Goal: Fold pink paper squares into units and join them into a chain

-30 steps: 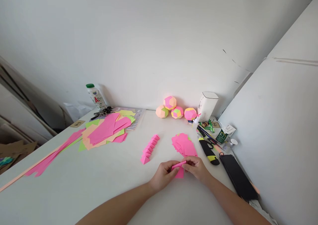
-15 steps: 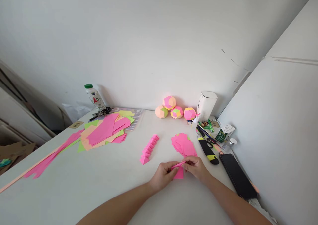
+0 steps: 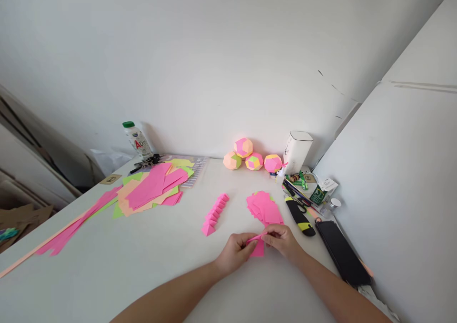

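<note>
Between my two hands is a piece of pink paper (image 3: 257, 250), its upper edge folded over and its lower part hanging flat. My left hand (image 3: 234, 254) pinches the fold from the left. My right hand (image 3: 281, 240) pinches the same fold at its right end, fingertips close to the left ones. Just beyond lies a loose pile of pink paper pieces (image 3: 264, 206), a little green showing at its edge. Left of it, a slanting row of folded pink paper units (image 3: 215, 213) rests on the white table (image 3: 171, 256).
At the left lie many pink, peach and green paper sheets (image 3: 150, 190) and long strips (image 3: 78, 223). Several faceted paper balls (image 3: 243, 148) sit against the wall beside a white container (image 3: 298, 151). A black-and-yellow cutter (image 3: 300, 217) and a phone (image 3: 343, 251) lie on the right.
The folded edge between my fingertips looks slightly narrower and flatter. Both hands stay almost in place, and the view has shifted very slightly.
</note>
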Demonstrator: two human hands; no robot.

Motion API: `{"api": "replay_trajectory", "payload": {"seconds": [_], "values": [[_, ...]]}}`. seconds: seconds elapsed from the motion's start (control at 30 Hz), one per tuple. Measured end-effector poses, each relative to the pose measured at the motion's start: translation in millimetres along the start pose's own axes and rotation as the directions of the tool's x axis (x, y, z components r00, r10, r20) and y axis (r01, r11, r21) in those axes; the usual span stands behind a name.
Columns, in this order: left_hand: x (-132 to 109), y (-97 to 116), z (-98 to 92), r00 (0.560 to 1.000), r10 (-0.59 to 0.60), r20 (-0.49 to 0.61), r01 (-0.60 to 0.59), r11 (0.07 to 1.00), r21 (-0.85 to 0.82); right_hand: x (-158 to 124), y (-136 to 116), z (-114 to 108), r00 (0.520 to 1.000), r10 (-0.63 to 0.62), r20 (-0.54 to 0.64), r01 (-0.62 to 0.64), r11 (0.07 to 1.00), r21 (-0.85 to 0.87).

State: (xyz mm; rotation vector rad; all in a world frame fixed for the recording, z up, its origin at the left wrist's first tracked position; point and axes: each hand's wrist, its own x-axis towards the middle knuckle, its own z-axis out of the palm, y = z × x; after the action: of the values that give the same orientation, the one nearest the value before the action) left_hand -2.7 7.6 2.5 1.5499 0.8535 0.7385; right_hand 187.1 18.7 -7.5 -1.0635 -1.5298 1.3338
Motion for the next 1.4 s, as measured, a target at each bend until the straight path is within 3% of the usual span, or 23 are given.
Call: {"api": "replay_trajectory", "payload": {"seconds": [0.77, 0.93, 1.03, 1.17, 1.4], "values": [[0, 1, -0.9, 0.996, -0.084, 0.000, 0.084, 0.994, -0.064, -3, -8, 0, 1.000, 0.026, 0.000, -0.026, 0.999, 0.047], [1, 0, -1.1, 0.996, -0.088, -0.001, 0.088, 0.995, -0.055, -7, -9, 4, 1.000, -0.031, 0.003, 0.031, 0.999, 0.039], [1, 0, -0.8, 0.998, -0.065, 0.008, 0.065, 0.997, -0.050, -7, -8, 6, 0.995, -0.104, -0.004, 0.103, 0.993, -0.055], [1, -3, 0.9, 0.999, -0.040, -0.029, 0.039, 0.999, -0.019, -6, -7, 7, 0.990, -0.138, 0.039, 0.143, 0.969, -0.200], [2, -9, 1.9, 0.989, -0.104, -0.108, 0.100, 0.994, -0.047, -7, -7, 8, 0.997, -0.068, -0.033, 0.064, 0.991, -0.118]]}}
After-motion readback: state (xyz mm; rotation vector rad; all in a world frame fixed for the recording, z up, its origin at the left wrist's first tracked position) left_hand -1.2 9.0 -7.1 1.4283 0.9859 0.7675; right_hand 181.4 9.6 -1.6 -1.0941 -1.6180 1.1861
